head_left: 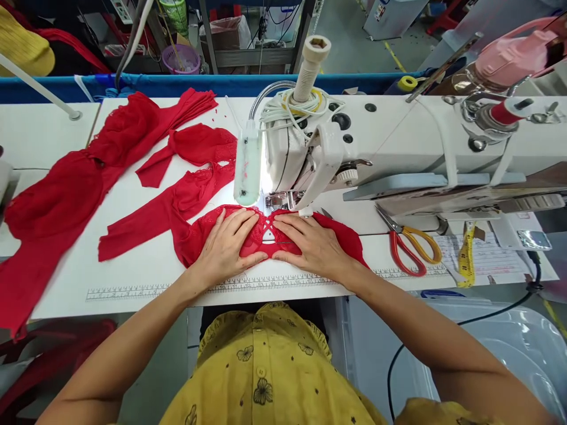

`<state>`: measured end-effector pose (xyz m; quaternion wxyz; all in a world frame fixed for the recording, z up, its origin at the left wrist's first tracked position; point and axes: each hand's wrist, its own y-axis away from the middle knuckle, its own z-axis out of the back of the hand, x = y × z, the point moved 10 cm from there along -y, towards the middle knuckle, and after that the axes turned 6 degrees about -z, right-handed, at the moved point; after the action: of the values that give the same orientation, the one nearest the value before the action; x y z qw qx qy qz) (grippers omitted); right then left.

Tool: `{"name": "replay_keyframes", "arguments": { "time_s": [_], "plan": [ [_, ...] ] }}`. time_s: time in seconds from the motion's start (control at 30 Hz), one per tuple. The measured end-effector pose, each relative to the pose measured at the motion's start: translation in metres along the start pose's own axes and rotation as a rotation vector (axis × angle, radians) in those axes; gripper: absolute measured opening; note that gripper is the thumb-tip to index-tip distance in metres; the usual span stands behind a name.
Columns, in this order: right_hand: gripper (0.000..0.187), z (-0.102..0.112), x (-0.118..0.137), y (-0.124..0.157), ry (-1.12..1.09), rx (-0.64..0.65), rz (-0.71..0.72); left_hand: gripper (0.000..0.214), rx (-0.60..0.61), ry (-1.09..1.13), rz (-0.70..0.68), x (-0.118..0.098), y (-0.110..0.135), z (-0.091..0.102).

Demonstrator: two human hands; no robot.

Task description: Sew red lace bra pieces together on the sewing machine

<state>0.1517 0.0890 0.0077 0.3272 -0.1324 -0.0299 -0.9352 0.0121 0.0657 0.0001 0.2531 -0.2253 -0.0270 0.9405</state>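
A red lace bra (348, 238) lies spread under the sewing machine's needle area, with a small criss-cross of straps at its centre. My left hand (230, 239) rests flat on the bra's left cup, fingers stretched out. On the right side of the criss-cross, my right hand (312, 245) lies flat on the fabric, fingers also extended. Just beyond my fingertips is the lit presser foot (279, 202) of the white sewing machine (287, 156). Another red bra piece (201, 192) lies to the left, reaching behind the lamp.
A long pile of red bras (75, 189) runs along the table's left side. Orange-handled scissors (410, 245) and a yellow tape measure (466, 260) lie at right. A small lamp (248, 168) hangs left of the needle. A printed ruler (248, 285) follows the front edge.
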Motion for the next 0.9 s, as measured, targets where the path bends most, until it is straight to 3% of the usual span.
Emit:
{"name": "replay_keyframes", "arguments": {
  "time_s": [0.77, 0.9],
  "plan": [
    [0.067, 0.003, 0.001, 0.000, -0.096, -0.027, 0.053, 0.078, 0.011, -0.062, -0.026, -0.002, -0.001, 0.001],
    [0.052, 0.021, 0.007, 0.006, -0.078, -0.086, 0.057, 0.076, 0.021, -0.061, -0.029, -0.008, -0.001, 0.005]
  ]
}}
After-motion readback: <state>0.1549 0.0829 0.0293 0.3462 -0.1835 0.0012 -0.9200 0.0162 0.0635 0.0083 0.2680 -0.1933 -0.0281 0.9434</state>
